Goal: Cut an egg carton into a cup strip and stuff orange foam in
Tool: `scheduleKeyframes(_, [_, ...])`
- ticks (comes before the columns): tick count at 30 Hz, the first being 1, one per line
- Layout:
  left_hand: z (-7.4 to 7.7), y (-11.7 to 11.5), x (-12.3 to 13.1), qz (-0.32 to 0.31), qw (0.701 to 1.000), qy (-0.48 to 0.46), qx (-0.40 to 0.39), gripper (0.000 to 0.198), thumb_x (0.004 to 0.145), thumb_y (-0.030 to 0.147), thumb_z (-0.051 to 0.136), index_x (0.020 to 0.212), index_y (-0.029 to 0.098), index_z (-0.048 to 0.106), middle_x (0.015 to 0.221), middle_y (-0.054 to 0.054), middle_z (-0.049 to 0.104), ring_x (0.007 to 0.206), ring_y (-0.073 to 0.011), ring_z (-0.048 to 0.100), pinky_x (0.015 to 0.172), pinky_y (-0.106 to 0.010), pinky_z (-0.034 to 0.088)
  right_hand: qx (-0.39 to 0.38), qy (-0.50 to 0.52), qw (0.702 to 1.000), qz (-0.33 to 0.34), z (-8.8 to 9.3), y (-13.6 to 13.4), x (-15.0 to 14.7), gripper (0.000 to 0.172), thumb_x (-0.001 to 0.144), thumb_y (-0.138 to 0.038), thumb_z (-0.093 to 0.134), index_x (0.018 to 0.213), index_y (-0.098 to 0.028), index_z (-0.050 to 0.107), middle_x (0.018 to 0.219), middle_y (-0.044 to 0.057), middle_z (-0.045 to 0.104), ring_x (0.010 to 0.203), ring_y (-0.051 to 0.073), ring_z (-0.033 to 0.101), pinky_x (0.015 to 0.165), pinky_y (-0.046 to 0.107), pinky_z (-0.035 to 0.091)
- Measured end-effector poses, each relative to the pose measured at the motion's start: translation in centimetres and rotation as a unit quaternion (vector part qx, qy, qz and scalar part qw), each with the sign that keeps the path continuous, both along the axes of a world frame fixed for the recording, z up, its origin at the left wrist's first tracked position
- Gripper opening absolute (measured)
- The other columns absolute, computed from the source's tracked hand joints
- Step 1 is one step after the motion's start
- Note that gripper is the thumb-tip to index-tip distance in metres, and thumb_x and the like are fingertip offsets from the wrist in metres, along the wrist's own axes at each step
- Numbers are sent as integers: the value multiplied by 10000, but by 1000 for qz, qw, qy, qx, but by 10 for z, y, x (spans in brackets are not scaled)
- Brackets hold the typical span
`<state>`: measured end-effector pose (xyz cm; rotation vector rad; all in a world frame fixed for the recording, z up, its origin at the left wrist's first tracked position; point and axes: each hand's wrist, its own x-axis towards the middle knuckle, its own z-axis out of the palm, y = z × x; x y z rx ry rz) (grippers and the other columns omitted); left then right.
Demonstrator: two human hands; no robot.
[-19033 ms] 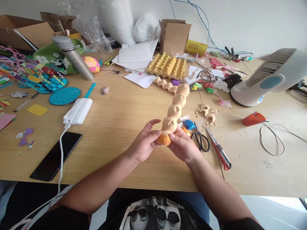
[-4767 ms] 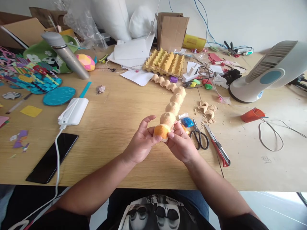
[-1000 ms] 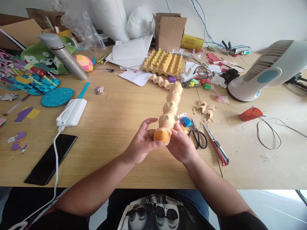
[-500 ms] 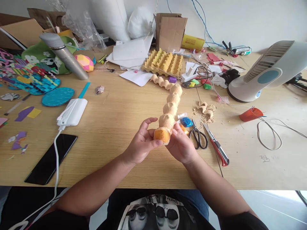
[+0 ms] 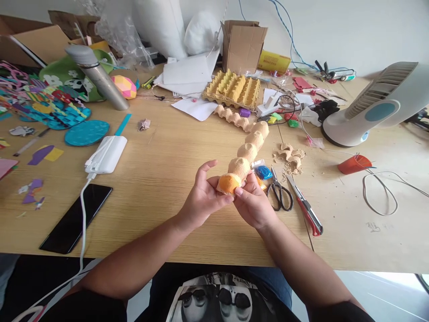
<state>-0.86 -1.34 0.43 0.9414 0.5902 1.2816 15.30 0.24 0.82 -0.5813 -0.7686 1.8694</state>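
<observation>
A strip of tan egg-carton cups (image 5: 250, 150) reaches away from me over the wooden table (image 5: 161, 179). Its nearest cup (image 5: 228, 183) is covered in orange. My left hand (image 5: 201, 199) grips that orange end from the left, thumb pressed on it and index finger raised. My right hand (image 5: 254, 203) pinches the same end from the right. Small packets of blue and orange clay (image 5: 263, 172) lie just right of the strip.
Black scissors (image 5: 279, 194) and a red utility knife (image 5: 306, 210) lie right of my hands. A white fan (image 5: 378, 107) stands far right. A yellow egg tray (image 5: 233, 89), a power bank (image 5: 106, 154), a phone (image 5: 75, 217) and paper scraps lie about.
The strip's far end has swung a little to the right, and the orange end is turned slightly in my fingers. Both hands keep their grip.
</observation>
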Motion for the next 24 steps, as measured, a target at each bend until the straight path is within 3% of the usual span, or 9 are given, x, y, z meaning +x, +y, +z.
scheduleKeyframes(5, [-1,-3,4,60,997,45,35,797,875,181,851,1470,296,333,1010,6,779,943,-137,762,897,-282,576,8,5,1000,4,-3,-2,-3,511,795,-271,938,1185,-341,616,1044,-61,772,946,137,731,935,316,590])
scheduleKeyframes(18, [-2,-6,2,57,996,39,56,738,907,183,815,1450,303,329,1059,-41,807,898,-158,775,833,-300,607,-5,29,999,27,1,-2,-1,439,815,-260,910,1155,-304,635,917,-64,736,804,112,691,757,242,583])
scheduleKeyframes(24, [0,-5,-1,34,998,26,45,759,908,186,818,1457,321,312,1040,-31,806,904,-168,770,860,-337,605,-6,17,999,33,3,-2,1,473,799,-307,921,1169,-319,627,984,-46,737,873,148,712,850,315,614])
